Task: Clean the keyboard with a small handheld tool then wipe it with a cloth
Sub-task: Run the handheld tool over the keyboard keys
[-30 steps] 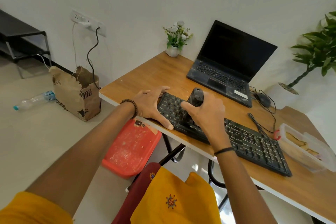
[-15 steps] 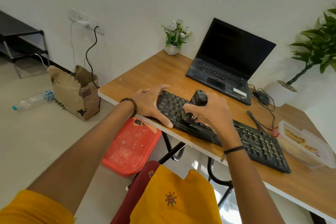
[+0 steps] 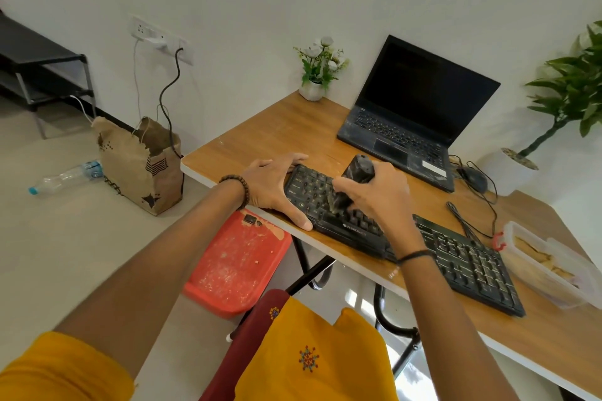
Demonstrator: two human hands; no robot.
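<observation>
A black keyboard (image 3: 462, 260) lies slantwise along the front edge of the wooden desk (image 3: 280, 130). My left hand (image 3: 273, 187) rests flat over the keyboard's left end, thumb along its front edge. My right hand (image 3: 378, 195) grips a small dark handheld tool (image 3: 356, 172) upright, with its lower tip down on the keys left of the middle. No cloth shows in view.
A black laptop (image 3: 413, 114) stands open at the back, with a mouse (image 3: 474, 179) and cables to its right. A clear plastic box (image 3: 547, 267) sits at the keyboard's right end. A small flower pot (image 3: 317, 75) is at the back; a red stool (image 3: 234, 264) and a paper bag (image 3: 140, 166) are on the floor.
My right hand has moved the tool a short way toward the keyboard's front edge over the left keys. My left hand has stayed on the left end.
</observation>
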